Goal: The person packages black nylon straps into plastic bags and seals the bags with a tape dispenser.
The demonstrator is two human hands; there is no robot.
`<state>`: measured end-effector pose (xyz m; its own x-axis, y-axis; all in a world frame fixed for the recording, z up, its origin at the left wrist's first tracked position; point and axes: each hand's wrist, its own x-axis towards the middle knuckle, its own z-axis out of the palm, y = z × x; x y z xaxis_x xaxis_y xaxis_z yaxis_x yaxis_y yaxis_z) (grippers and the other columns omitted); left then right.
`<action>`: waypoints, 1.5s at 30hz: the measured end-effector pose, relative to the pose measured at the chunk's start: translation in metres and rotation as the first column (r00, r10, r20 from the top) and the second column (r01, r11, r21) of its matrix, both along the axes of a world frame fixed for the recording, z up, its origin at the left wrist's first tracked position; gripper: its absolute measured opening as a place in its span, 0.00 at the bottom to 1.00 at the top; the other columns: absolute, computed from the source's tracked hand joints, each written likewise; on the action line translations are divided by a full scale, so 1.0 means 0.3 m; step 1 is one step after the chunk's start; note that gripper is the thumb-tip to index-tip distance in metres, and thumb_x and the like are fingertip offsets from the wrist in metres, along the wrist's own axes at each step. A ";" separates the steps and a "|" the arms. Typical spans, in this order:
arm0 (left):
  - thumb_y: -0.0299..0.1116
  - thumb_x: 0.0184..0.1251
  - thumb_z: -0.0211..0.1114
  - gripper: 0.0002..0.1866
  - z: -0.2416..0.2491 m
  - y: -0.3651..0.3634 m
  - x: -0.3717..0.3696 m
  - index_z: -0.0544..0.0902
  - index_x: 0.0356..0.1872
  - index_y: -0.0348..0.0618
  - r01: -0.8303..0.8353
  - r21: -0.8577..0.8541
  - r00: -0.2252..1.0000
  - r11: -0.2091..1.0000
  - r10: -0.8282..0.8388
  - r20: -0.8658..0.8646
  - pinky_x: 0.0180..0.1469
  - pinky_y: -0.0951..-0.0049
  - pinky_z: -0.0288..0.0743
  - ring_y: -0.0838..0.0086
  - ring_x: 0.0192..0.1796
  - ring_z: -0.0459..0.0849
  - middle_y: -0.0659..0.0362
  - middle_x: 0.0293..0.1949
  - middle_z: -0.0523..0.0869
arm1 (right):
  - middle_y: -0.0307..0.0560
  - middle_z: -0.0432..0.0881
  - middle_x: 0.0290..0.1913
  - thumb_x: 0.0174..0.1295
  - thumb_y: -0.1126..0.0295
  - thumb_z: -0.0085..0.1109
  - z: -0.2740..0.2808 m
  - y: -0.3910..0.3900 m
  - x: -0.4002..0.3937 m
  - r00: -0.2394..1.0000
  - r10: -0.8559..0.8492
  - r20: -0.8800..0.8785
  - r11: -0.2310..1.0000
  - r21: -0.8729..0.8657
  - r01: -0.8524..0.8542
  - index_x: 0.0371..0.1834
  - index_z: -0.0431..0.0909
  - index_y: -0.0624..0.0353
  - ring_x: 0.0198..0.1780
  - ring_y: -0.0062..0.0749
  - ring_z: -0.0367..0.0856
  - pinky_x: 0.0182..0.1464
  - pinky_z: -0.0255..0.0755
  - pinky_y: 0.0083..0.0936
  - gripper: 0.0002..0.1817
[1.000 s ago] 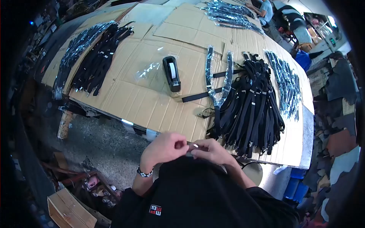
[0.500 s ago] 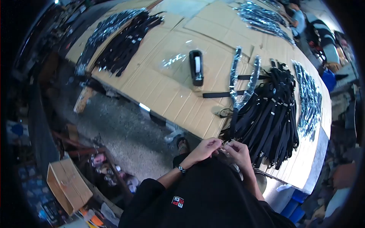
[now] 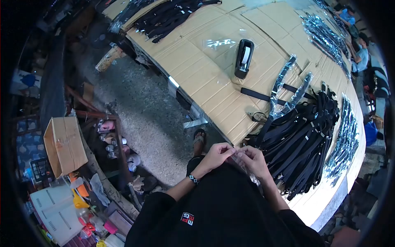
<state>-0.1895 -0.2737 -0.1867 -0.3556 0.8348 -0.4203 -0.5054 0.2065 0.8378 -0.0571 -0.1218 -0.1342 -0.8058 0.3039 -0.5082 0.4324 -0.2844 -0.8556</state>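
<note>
My left hand (image 3: 217, 158) and my right hand (image 3: 254, 161) meet at the table's near edge, fingertips pinched together. Between them is a piece of thin clear plastic (image 3: 240, 159), partly hidden by the fingers and hanging down toward my shirt. Just right of my right hand lies a large bundle of black straps (image 3: 302, 144), fanned out on the cardboard. Beyond my hands, black straps partly covered in clear plastic sleeves (image 3: 281, 84) lie across another black strap (image 3: 259, 94). A small black loop (image 3: 258, 117) rests near the bundle.
A black tape dispenser (image 3: 244, 59) stands on the cardboard-covered table (image 3: 210, 86). Plastic-wrapped straps (image 3: 343, 140) lie at the right, with more black straps (image 3: 164, 20) at the far left. Other people (image 3: 362, 55) are at the far right. A cardboard box (image 3: 66, 144) is at lower left.
The view has turned, so the table and its things appear shifted. My hands stay together at the edge, with the fingertips of both now closer together on the clear plastic.
</note>
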 end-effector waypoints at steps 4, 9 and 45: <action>0.32 0.78 0.62 0.07 0.070 0.001 0.038 0.84 0.44 0.39 -0.067 0.012 0.997 0.998 0.066 0.048 0.39 0.82 0.77 0.84 0.37 0.84 0.64 0.36 0.87 | 0.42 0.85 0.31 0.72 0.72 0.60 -0.006 0.045 -0.017 0.998 0.064 -0.024 0.996 0.063 -0.062 0.44 0.78 0.68 0.32 0.18 0.82 0.34 0.75 0.19 0.07; 0.31 0.77 0.63 0.07 0.067 0.051 0.084 0.83 0.44 0.38 -0.067 0.002 0.998 0.998 0.067 -0.011 0.40 0.80 0.78 0.83 0.37 0.85 0.63 0.36 0.87 | 0.40 0.85 0.31 0.72 0.72 0.60 0.017 0.070 0.004 0.994 0.040 -0.104 0.998 0.056 -0.034 0.44 0.78 0.67 0.33 0.16 0.80 0.35 0.73 0.16 0.08; 0.44 0.62 0.72 0.22 -1.808 -0.937 -0.661 0.84 0.46 0.34 -0.521 -0.626 0.788 0.580 0.045 -0.614 0.51 0.52 0.79 0.47 0.49 0.86 0.41 0.43 0.86 | 0.62 0.87 0.38 0.62 0.61 0.60 -2.346 -0.436 -0.855 0.655 0.390 0.647 0.489 0.457 -0.743 0.35 0.86 0.63 0.43 0.61 0.86 0.46 0.78 0.49 0.14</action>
